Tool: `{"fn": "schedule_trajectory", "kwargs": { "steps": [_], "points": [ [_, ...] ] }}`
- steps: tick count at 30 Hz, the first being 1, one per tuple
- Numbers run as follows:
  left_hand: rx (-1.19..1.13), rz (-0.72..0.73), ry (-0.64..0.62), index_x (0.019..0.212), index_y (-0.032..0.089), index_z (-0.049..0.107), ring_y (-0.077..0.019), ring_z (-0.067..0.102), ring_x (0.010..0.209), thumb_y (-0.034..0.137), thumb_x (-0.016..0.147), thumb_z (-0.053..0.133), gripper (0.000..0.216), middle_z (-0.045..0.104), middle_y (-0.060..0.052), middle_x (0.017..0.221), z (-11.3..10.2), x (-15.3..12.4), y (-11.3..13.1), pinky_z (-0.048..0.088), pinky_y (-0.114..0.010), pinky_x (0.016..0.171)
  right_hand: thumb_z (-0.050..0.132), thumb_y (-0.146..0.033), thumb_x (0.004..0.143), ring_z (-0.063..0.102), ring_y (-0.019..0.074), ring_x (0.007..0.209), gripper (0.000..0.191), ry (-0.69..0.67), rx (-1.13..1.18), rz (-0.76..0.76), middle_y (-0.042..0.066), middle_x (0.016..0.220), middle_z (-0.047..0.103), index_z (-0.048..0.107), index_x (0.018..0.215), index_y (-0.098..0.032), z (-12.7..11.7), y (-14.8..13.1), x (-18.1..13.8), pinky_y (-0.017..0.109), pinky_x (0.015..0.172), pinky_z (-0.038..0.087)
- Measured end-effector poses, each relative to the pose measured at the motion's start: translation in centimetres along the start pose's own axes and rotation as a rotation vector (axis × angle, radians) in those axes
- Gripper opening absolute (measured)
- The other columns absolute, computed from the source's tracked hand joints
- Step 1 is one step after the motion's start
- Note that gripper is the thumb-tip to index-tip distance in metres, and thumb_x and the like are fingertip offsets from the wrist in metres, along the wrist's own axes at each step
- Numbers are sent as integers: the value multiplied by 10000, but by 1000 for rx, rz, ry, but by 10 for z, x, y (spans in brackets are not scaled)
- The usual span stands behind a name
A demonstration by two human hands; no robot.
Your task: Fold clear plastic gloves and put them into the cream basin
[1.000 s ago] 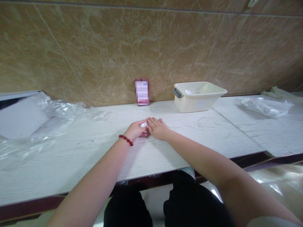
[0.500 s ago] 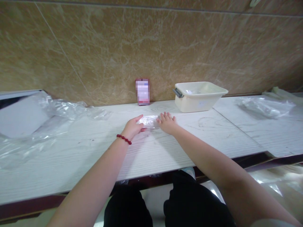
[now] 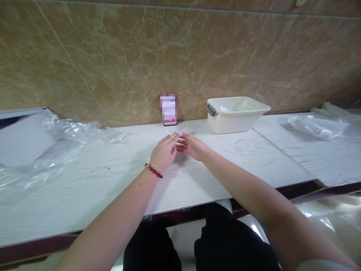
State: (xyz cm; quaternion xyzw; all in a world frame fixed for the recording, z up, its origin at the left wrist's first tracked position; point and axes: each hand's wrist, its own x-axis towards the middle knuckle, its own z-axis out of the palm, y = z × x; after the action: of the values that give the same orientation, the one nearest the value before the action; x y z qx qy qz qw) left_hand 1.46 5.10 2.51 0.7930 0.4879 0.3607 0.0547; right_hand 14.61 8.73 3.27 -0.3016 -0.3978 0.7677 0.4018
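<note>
My left hand (image 3: 166,149), with a red bead bracelet at the wrist, is turned back-up with its fingers closed together. Facing it from the right is my right hand (image 3: 192,146), its fingers stretched toward the left fingertips. A thin edge of a clear plastic packet (image 3: 182,130) shows just beyond the fingertips; the hands hide most of it. It appears to be held in the left hand, though the grip itself is covered.
Against the marble-patterned wall leans a phone (image 3: 169,110). A cream plastic bin (image 3: 231,123) with a grey handle stands to its right. Crumpled clear plastic lies at left (image 3: 79,130) and at right (image 3: 318,126) on the white wood-grain tabletop (image 3: 113,195).
My left hand has rolled over and moved slightly right, covering the packet. My right hand has turned from palm-down to palm facing left, with its fingers meeting the left hand.
</note>
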Motion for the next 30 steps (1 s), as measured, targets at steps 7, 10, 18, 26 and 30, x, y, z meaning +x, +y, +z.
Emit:
{"fn": "schedule_trajectory", "kwargs": {
  "steps": [7,10,18,26,30],
  "points": [
    [2,68,-199,925,228,606,-228,276,1188,195,701,495,252,442,-28,1225,5,-2,18,171,-412,997,391,-78,744,456,65,438,143,141,3,-38,-42,498,491,463,653,-161,-12,-5,6,168,427,388],
    [-105,25,-73,716,207,621,-245,247,1196,280,679,544,113,400,-23,1252,0,-4,20,160,-417,994,371,-23,700,528,85,543,201,103,-41,-95,-16,613,578,514,728,-162,-14,-6,6,188,499,430],
    [-1006,-578,192,1116,268,375,-123,540,828,285,729,501,407,541,-24,977,1,4,-4,432,-265,708,383,-39,700,584,114,752,267,-26,-76,-137,18,815,633,529,885,-165,-10,-10,2,265,735,460],
    [-1297,-625,82,1094,201,483,-92,561,728,132,704,523,398,603,-30,930,-2,6,-8,442,-228,685,378,-47,724,591,118,675,243,-128,-152,-36,38,767,635,524,895,-138,-8,-8,-4,283,710,466],
    [-1287,-591,122,1098,190,503,-118,560,840,68,676,527,440,593,-38,1007,0,6,-12,436,-258,763,381,-64,739,583,115,656,244,-125,-190,-4,32,764,632,523,918,-151,-9,-7,-3,280,660,477]
  ]
}}
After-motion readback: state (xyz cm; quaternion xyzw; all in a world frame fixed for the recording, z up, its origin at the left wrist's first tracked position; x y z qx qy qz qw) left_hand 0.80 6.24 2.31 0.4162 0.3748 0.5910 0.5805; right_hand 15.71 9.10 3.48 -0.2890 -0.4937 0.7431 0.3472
